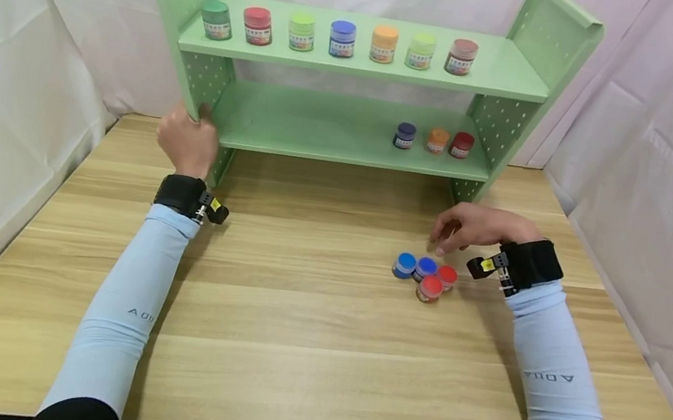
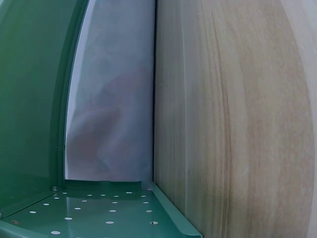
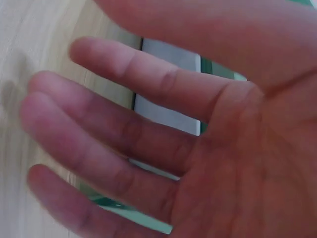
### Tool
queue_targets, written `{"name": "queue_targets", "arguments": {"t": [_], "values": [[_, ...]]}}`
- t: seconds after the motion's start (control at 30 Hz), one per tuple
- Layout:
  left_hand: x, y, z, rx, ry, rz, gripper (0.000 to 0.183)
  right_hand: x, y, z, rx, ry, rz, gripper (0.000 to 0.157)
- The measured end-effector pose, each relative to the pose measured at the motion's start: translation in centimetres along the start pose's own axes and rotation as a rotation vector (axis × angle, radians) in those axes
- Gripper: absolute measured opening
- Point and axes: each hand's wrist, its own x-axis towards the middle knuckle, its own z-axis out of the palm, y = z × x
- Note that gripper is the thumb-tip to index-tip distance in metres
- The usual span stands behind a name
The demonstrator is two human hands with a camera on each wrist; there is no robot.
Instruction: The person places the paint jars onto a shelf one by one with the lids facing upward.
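My left hand (image 1: 189, 139) grips the front edge of the left side panel of a green two-tier shelf (image 1: 323, 127); the left wrist view shows only the perforated panel (image 2: 99, 213) and the table, with the hand out of sight. Over the table at the right, my right hand (image 1: 472, 228) hovers with loosely bent fingers and holds nothing. Its palm and spread fingers (image 3: 99, 148) fill the right wrist view. Just in front of it stand a light blue jar (image 1: 404, 266), a blue-lidded jar (image 1: 425, 269) and two red-lidded jars (image 1: 430, 289), grouped close together.
Along the upper tier runs a row of several small jars with coloured lids, from a green one (image 1: 217, 20) to a brownish-red one (image 1: 461, 58). At the lower tier's right end sit dark blue (image 1: 404, 135), orange (image 1: 436, 140) and dark red (image 1: 461, 145) jars. White cloth (image 1: 665, 181) surrounds the table.
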Motion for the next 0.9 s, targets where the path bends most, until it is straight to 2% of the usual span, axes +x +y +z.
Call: {"name": "queue_targets", "arguments": {"t": [0.27, 0.4, 0.63, 0.9], "values": [[0.0, -0.1, 0.1, 0.001, -0.006, -0.008, 0.023, -0.8, 0.3, 0.2, 0.089, -0.113, 0.112, 0.035], [0.0, -0.1, 0.1, -0.003, -0.008, 0.007, 0.022, -0.8, 0.7, 0.5, 0.123, -0.134, 0.148, 0.034], [0.1, -0.2, 0.1, 0.008, -0.009, -0.011, 0.022, -0.6, 1.2, 0.4, 0.145, -0.148, 0.129, 0.031], [0.1, 0.0, 0.1, 0.011, -0.010, -0.013, 0.023, -0.5, 1.7, 0.3, 0.195, -0.138, 0.116, 0.019]]}}
